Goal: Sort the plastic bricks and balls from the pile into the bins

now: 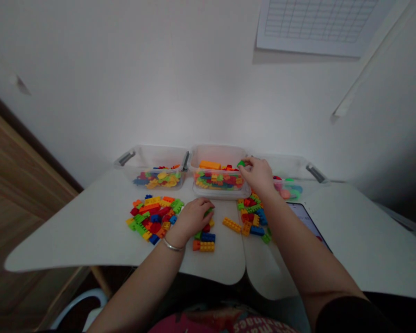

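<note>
I'm looking down on a white desk [72, 231] with curved front edges, set against a white wall [194, 83]. A wooden panel [17, 203] runs along the left. Three clear plastic bins stand along the far edge: the left bin [152, 167], the middle bin [218, 157] and the right bin [287, 165], each holding colored toy bricks. My right hand [256, 175] is over the near right corner of the middle bin, fingers pinched shut on a green brick [241, 163]. My left hand [194, 219] is cupped low over a small brick stack [204, 240], with a bracelet [172, 245] on that wrist. I can't tell whether it's gripping anything, though green shows at its fingertips. A larger brick pile [152, 217] lies left of that hand, and another [251, 215] lies beneath my right forearm, with a yellow brick [231, 225] alone between the stack and that pile. A tablet [307, 219] sits on the desk to the right, partly behind my forearm. A gridded paper chart [315, 23] hangs high on the wall, too blurred to read. My shirt [208, 321] has lettering, but I can't make it out.
</note>
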Motion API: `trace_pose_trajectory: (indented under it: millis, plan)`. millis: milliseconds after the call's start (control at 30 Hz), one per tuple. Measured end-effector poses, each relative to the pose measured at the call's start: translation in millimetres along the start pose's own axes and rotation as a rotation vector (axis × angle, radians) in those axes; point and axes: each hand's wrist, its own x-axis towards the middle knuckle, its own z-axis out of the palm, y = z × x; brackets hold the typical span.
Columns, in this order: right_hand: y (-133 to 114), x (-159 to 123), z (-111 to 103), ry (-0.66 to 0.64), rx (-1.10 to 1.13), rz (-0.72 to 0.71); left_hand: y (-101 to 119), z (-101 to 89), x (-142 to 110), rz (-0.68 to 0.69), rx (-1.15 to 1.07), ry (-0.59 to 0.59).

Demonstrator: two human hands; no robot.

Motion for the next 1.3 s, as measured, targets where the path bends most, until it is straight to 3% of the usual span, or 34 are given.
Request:
trace_pose_trajectory:
  millis: [300, 567, 800, 867, 1000, 1100, 1300]
  plan:
    - [-5.0, 4.8, -3.7, -0.082, -0.065, 0.015, 0.7, -1.2, -1.1, -0.020, -0.005, 0.004]
    - [7.2, 1.6, -3.2, -0.098, 0.098, -0.051, 0.3, -0.4, -0.2, -0.035, 0.006, 0.000]
    - [4.2, -42.6, -18.5, 0.161, 0.171, -0.158, 0.6, -1.0, -0.6, -0.024, 0.023, 0.003]
    - [2.7, -60.3, -23.3, 0.082, 0.190, -0.219, 0.5, -1.0, -0.8, -0.022, 0.022, 0.006]
    - [-1.5, -96.7, -25.7, -0.235, 0.089, -0.283, 2.2, -1.7, -1.1, -0.024, 0.020, 0.000]
    - [-5.5, -119.1, -22.5, -0.403, 0.007, -0.300, 4.0, -2.9, -0.9, -0.038, 0.030, -0.012]
    - [-2.9, -137.1, -17.1, -0.468, -0.073, -0.404, 4.9, -4.6, -1.1, -0.040, 0.028, -0.016]
